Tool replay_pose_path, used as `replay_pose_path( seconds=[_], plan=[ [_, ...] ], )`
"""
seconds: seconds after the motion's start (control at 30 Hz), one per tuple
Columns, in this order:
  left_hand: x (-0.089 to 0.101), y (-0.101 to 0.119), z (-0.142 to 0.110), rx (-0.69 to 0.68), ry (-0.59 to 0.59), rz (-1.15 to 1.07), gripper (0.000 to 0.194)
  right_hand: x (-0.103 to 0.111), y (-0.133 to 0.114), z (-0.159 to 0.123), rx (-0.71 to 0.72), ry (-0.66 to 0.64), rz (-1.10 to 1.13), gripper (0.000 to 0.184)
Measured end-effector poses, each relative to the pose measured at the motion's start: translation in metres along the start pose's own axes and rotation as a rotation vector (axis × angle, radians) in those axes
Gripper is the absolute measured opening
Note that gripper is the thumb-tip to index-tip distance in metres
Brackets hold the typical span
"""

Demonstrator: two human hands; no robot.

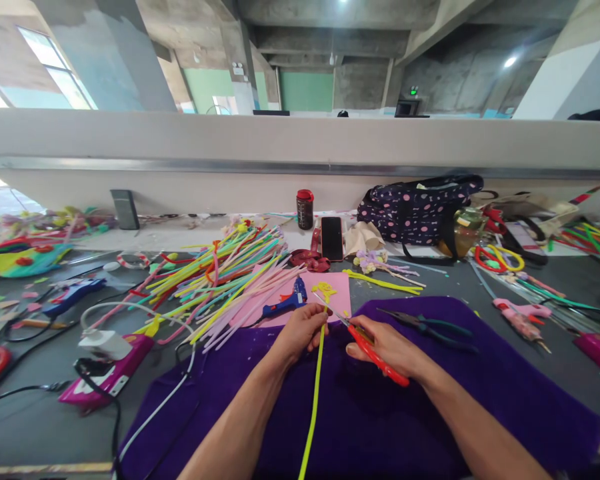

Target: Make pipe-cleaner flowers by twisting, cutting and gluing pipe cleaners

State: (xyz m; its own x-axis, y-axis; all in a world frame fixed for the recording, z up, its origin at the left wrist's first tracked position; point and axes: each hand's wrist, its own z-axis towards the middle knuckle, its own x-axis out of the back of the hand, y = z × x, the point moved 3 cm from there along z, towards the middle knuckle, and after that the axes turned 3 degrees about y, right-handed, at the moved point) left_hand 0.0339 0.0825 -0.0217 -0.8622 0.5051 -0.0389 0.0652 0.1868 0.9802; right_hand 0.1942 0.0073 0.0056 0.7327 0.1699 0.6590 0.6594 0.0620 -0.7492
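Note:
My left hand point(304, 328) is closed in a pinch on a long yellow-green pipe cleaner point(314, 400) that runs from its fingers down toward me over the purple cloth point(480, 387). My right hand point(386, 347) is closed round red-handled scissors point(375, 353), whose blades point left at the top of the pipe cleaner, close to my left fingertips. Just beyond the hands lies a small yellow pipe-cleaner flower point(324, 289) on a pink sheet point(337, 297).
A blue glue gun point(286, 301) lies left of the flower. A big pile of coloured pipe cleaners point(220, 280) spreads to the left. Dark pliers point(425, 325) rest on the cloth at right. A phone point(331, 238), a red-lidded jar point(305, 209) and a dotted bag point(420, 210) stand behind.

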Motion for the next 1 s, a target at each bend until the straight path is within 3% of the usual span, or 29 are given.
replay_pose_path(
  seconds=[0.53, 0.7, 1.0],
  plan=[
    [0.001, -0.007, 0.003, 0.039, 0.006, 0.088, 0.026, -0.006, 0.004, 0.005, -0.021, -0.007, 0.023, 0.038],
    [-0.001, -0.013, 0.001, 0.119, -0.004, 0.22, 0.024, -0.005, 0.008, 0.009, -0.017, -0.019, -0.044, 0.034],
    [0.0, -0.019, 0.003, 0.123, 0.017, 0.396, 0.024, -0.019, 0.009, 0.013, -0.033, -0.013, -0.181, 0.028]
  ],
)
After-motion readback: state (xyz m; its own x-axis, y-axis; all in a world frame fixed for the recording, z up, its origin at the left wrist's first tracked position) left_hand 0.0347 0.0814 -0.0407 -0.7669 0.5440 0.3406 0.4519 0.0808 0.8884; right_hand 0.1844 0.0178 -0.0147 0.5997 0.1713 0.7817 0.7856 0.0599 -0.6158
